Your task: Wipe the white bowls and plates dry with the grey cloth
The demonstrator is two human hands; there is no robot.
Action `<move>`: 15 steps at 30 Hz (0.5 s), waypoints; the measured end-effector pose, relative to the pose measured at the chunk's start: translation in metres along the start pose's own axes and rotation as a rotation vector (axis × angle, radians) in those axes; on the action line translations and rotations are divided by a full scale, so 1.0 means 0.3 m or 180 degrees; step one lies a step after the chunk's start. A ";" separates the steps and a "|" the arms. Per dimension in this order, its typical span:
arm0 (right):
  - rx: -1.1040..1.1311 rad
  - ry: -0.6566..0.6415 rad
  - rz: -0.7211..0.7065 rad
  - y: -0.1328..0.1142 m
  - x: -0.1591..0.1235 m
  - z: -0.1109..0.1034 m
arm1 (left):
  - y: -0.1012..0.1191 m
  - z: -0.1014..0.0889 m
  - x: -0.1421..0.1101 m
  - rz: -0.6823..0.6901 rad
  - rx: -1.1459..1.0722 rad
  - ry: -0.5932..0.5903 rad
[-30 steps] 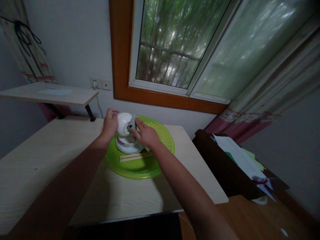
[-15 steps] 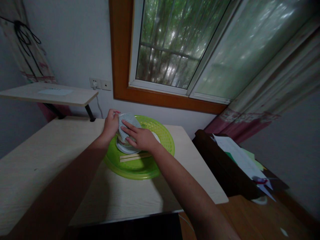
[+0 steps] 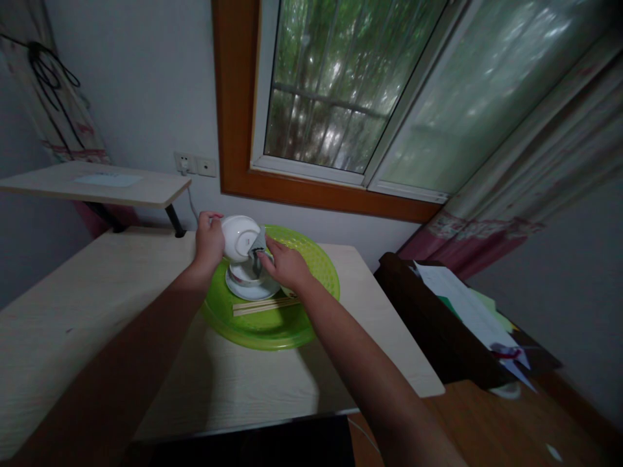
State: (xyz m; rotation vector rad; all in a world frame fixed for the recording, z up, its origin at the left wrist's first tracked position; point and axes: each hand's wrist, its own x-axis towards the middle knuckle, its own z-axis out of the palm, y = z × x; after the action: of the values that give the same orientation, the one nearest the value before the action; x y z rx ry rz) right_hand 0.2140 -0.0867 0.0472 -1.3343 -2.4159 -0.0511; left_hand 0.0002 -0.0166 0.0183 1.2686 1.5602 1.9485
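Note:
My left hand grips a white bowl by its side, tilted so that its underside and foot ring face me. In my right hand a grey cloth is pinched against the bowl's right edge. Below the raised bowl, another white bowl sits on a white plate. Pale chopsticks lie in front of the plate. All of this dishware rests on or above a round green tray. Part of a further dish is hidden behind my right hand.
The tray stands on a pale wooden table against the wall. A small raised shelf is at the back left, near wall sockets. Right of the table is a dark brown piece of furniture with papers on it.
The bowl in my left hand has tipped over, and its underside now shows. The cloth, earlier spread over it under my right hand, is now bunched at its right edge.

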 end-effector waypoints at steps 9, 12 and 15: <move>-0.0144 -0.0140 -0.0213 0.001 -0.008 0.009 | -0.012 0.000 0.018 -0.0178 -0.0068 0.0389; -0.0163 -0.0160 -0.0370 -0.001 -0.012 0.013 | -0.009 -0.002 0.015 -0.0157 -0.0036 0.0398; -0.0188 -0.0172 -0.0493 -0.006 -0.014 0.014 | -0.007 -0.002 0.013 -0.0104 0.0008 0.0418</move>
State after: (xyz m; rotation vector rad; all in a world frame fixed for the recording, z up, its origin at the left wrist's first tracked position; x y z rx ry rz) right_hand 0.2132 -0.0902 0.0422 -1.1847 -2.5779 -0.1303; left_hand -0.0028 -0.0135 0.0181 1.1292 1.6347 2.0465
